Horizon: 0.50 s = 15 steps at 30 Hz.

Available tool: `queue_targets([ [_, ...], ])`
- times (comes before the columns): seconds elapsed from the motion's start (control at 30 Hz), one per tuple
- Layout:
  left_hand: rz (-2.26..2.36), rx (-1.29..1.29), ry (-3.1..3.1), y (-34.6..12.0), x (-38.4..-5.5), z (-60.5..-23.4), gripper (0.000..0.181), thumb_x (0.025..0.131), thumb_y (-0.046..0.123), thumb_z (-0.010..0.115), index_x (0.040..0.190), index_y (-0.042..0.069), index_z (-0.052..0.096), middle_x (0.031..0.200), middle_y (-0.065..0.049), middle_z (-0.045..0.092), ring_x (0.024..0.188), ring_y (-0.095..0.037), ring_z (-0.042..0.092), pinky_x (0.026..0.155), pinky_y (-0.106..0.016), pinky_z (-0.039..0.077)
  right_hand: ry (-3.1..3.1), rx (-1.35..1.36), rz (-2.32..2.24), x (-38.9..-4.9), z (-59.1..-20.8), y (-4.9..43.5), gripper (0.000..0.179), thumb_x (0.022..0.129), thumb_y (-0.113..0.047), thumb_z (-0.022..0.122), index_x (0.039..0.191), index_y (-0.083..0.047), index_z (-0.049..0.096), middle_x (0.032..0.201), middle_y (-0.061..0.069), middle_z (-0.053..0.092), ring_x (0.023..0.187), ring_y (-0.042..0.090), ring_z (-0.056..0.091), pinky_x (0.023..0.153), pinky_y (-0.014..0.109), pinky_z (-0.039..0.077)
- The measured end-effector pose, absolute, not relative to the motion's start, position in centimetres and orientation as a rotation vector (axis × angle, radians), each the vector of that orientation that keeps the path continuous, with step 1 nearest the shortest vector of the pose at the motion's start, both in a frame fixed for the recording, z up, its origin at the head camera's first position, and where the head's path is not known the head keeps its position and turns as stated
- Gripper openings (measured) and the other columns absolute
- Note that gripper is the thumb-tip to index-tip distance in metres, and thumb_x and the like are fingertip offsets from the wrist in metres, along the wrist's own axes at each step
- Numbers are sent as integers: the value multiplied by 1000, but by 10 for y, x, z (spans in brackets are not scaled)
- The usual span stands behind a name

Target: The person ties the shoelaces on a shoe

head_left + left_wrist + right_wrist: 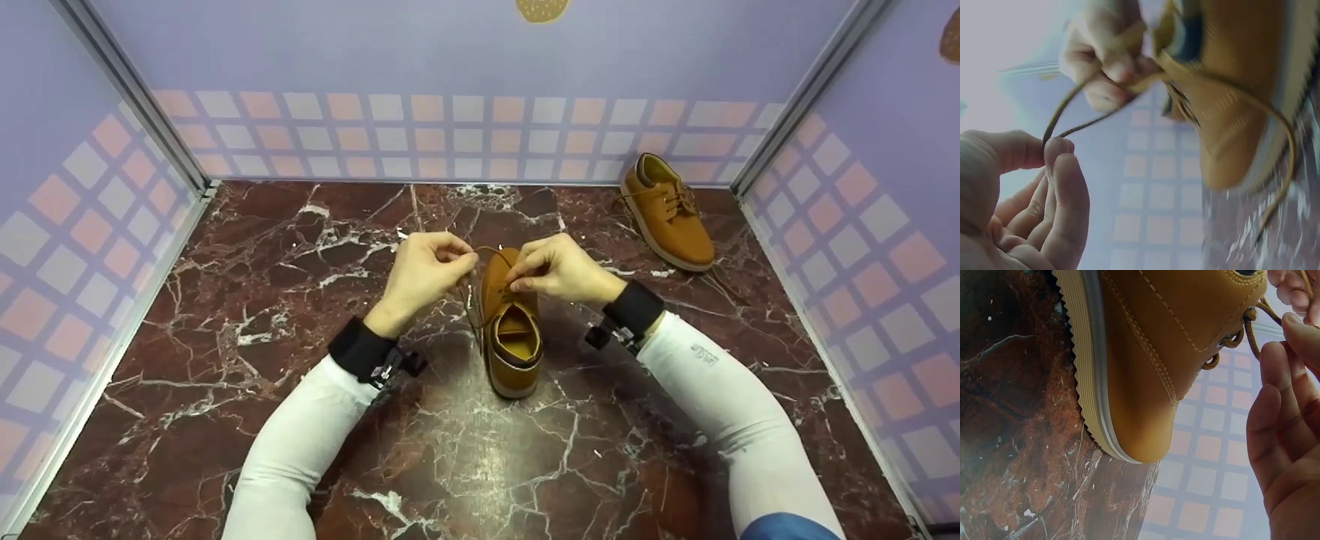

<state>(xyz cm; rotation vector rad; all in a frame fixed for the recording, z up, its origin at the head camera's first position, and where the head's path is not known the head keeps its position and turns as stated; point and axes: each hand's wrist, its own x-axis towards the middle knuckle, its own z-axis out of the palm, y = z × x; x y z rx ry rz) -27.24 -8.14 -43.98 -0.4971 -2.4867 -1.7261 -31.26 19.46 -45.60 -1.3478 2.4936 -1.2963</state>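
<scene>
A tan lace-up shoe (516, 379) stands on the marbled surface between the two hands, its toe pointing away and its heel towards me. Just left of its toe, my left hand (427, 270) pinches a brown shoelace (1057, 118) between thumb and forefinger. In the left wrist view the lace bends back at those fingertips, making a loop. My right hand (566, 270) is over the shoe's right side, thumb and fingers pinching the lace close to the eyelets (1233, 340). Another length of lace (1291, 146) hangs across the shoe's side with its tip free.
A second tan shoe (667, 214), its laces done up, sits at the back right near the wall. Purple panels with pink and white checks (465, 139) enclose the dark red marbled surface (300, 255) at the back and both sides.
</scene>
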Motion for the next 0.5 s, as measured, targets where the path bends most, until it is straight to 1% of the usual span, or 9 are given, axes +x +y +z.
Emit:
queue_targets([
  [0.1,-2217,-397,-2358,-79,-274,-442,7,101,5,78,103,0,83,85,-18,84,60,-13,73,54,-25,63,2494,-1350,-1289,-313,-457,194,9,92,-3,91,101,-5,90,90,13,83,79,2,66,71,13,51],
  [0.17,-2508,-312,-2230,-77,-274,-445,6,102,4,78,104,-1,81,86,-13,84,64,-10,74,58,-24,65,2496,-1355,-1280,-313,-457,194,9,92,-4,91,101,-6,91,90,12,83,79,3,66,72,12,50],
  [0.23,-2739,-236,-2097,-75,-274,-447,4,104,4,78,104,0,79,85,-6,83,66,-10,75,62,-23,66,2492,-1360,-1283,-313,-457,194,8,93,-5,91,101,-7,91,90,12,83,79,4,66,72,13,50],
  [0.27,-2833,-210,-2032,-74,-273,-448,4,104,5,78,104,1,78,86,-5,83,67,-10,75,64,-23,66,2493,-1361,-1283,-313,-458,194,8,93,-5,91,101,-7,91,90,12,83,79,5,66,72,15,51],
  [0.37,-3011,-181,-1899,-70,-272,-449,5,108,6,73,104,4,76,88,-4,82,71,-10,77,69,-24,68,2502,-1352,-1280,-314,-458,194,9,92,-4,91,101,-7,91,90,12,83,79,6,67,71,21,54],
  [0.47,-3086,-169,-1848,-67,-272,-448,10,112,6,66,105,7,73,88,-3,81,72,-10,77,70,-24,67,2510,-1343,-1262,-314,-457,194,10,92,-4,91,101,-8,91,91,12,84,79,8,67,72,25,55],
  [0.5,-3099,-157,-1841,-66,-272,-447,12,113,6,64,105,8,72,88,-3,80,72,-10,77,69,-24,67,2509,-1342,-1259,-314,-457,194,10,92,-5,91,101,-8,91,91,12,84,79,8,68,72,25,55],
])
